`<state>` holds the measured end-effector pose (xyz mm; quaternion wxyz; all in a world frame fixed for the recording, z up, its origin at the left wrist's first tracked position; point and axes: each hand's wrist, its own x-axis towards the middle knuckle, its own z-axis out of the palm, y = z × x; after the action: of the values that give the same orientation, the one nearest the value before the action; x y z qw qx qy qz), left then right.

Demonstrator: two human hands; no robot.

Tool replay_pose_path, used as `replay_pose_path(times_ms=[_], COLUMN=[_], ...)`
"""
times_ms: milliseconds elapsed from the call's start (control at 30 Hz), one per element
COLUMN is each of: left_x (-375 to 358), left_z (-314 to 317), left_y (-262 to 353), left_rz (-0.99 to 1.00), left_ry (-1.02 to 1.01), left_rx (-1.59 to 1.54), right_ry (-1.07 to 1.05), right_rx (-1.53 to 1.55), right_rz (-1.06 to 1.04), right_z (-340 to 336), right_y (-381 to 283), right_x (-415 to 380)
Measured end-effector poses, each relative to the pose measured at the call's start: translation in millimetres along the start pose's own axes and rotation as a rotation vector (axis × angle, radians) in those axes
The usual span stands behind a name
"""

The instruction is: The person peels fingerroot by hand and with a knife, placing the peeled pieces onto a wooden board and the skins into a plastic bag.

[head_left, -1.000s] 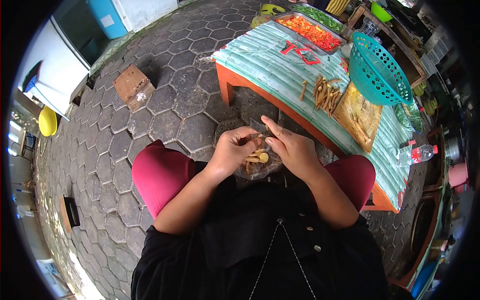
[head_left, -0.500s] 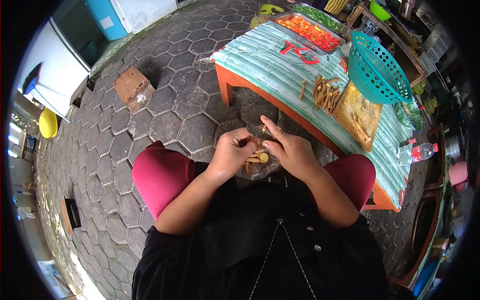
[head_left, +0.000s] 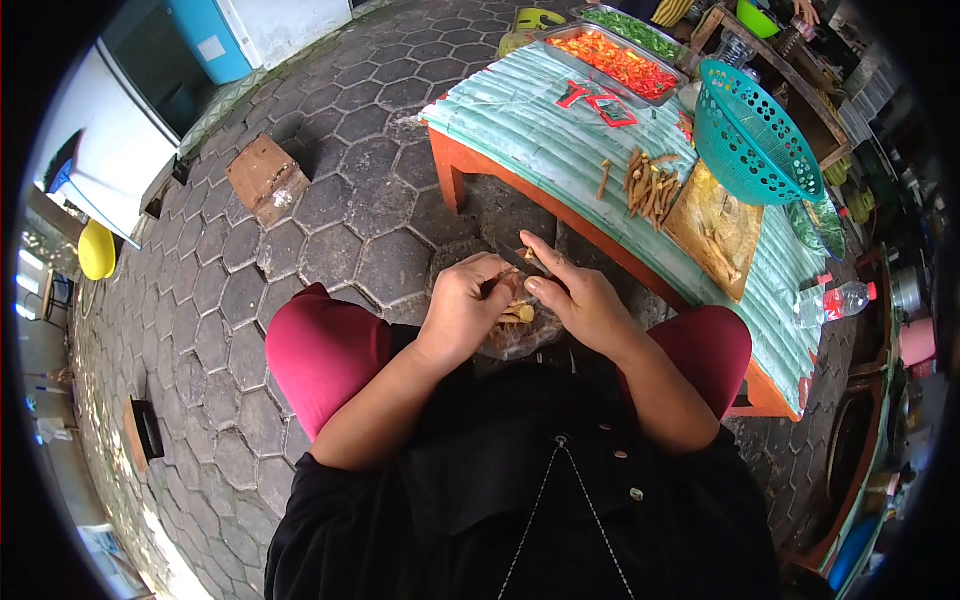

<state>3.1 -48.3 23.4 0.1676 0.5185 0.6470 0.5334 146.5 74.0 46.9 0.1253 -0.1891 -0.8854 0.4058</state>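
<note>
Close together over my lap, both hands are closed and working on something small. My left hand (head_left: pixel 462 308) pinches a small brown finger-like root, mostly hidden by the fingers. My right hand (head_left: pixel 585 310) grips a small knife, its dark blade (head_left: pixel 524 262) showing between the two hands; its handle is hidden. The right index finger stretches along the blade. Just below the hands, a clear plastic bag (head_left: pixel 512 345) holds several roots, among them pale yellow peeled pieces (head_left: pixel 519 314).
On the low table (head_left: pixel 535 140) to the right lie a pile of brown roots (head_left: pixel 652 188), a wooden board (head_left: pixel 708 240), a teal basket (head_left: pixel 755 140), a tray of chopped red peppers (head_left: pixel 620 65) and a plastic bottle (head_left: pixel 845 302). Another person's hand (head_left: pixel 806 12) shows at top right.
My hands stay in nearly the same place, with the left shifted slightly and covering more of the peeled pieces. Another person's hand has appeared at the top right.
</note>
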Motion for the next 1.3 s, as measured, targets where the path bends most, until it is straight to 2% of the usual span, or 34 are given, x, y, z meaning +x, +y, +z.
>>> replay_pose_path(times_ms=[33, 67, 133, 200, 233, 367, 533, 600, 733, 1000, 1067, 1100, 1167, 1233, 1300], left_x=[0, 0, 0, -2, -1, 0, 1, 1, -1, -1, -2, -1, 3, 1, 4], left_z=[-1, -2, -3, 3, 3, 5, 5, 8, 10, 6, 5, 6, 11, 8, 7], left_y=[2, 3, 5, 3, 6, 3, 6, 5, 1, 17, 15, 13, 6, 5, 9], left_rz=[0.001, 0.001, -0.005, 0.039, 0.038, 0.016, 0.028, 0.028, 0.049, 0.016, 0.044, 0.071, 0.063, 0.008, 0.079], left_ry=[-0.025, -0.027, -0.054, 0.044, 0.032, 0.043, 0.025, 0.015, 0.055, 0.003, 0.007, 0.018, 0.034, 0.052, 0.045], left_rx=[0.039, 0.039, 0.078, 0.027, 0.061, 0.047, 0.064, 0.074, 0.051, 0.116, 0.121, 0.121, 0.067, 0.0, 0.034], right_ry=[-0.077, -0.076, 0.102, 0.173, 0.131, 0.166, 0.188, 0.225, 0.142, -0.011, -0.137, -0.131, -0.206, -0.208, -0.238], right_rx=[-0.063, -0.063, -0.054, -0.072, -0.078, -0.022, -0.006, 0.026, -0.017, 0.338, 0.596, 0.599, 0.798, 0.825, 0.852], right_rz=[0.134, 0.135, -0.079, -0.184, -0.131, -0.199, -0.174, -0.234, -0.124, -0.128, 0.014, 0.012, 0.111, 0.121, 0.123], right_z=[-4, -2, 7, 11, 6, 13, 19, 20, 14, 4, 0, -3, -8, -13, -17], right_y=[-8, -5, 9, 19, 15, 26, 30, 32, 31, 28, 25, 23, 16, 8, 11], right_x=[-1, -1, -1, 1, -1, 0, 1, 1, -1, -1, -2, -3, -8, -13, -10])
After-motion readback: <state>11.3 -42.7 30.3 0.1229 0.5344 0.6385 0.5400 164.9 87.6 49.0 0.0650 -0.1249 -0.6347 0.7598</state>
